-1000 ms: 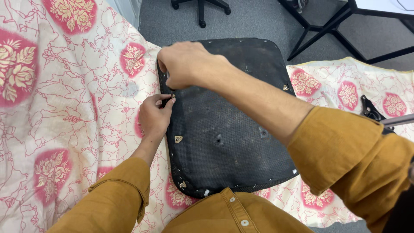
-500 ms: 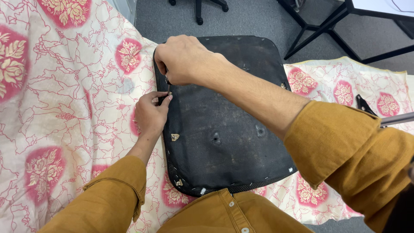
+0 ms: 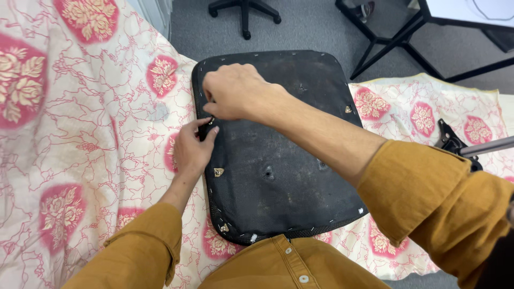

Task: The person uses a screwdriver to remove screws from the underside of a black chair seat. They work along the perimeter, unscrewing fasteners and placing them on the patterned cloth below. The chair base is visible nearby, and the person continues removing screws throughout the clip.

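While both hands [image 3: 214, 123] pinch its edge, black seat panel [image 3: 289, 176] overlies floral cloth [image 3: 80, 134].

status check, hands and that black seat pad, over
Left hand and right hand both pinching at black seat pad left edge. Pad lies on floral cloth. Nothing in the way.

An office used for upholstery work

Grey carpet floor [image 3: 310, 27], a swivel chair base [image 3: 244, 10] and black desk legs [image 3: 396, 45] surround a floral fabric [image 3: 80, 134] spread under an upturned seat pad [image 3: 278, 160].
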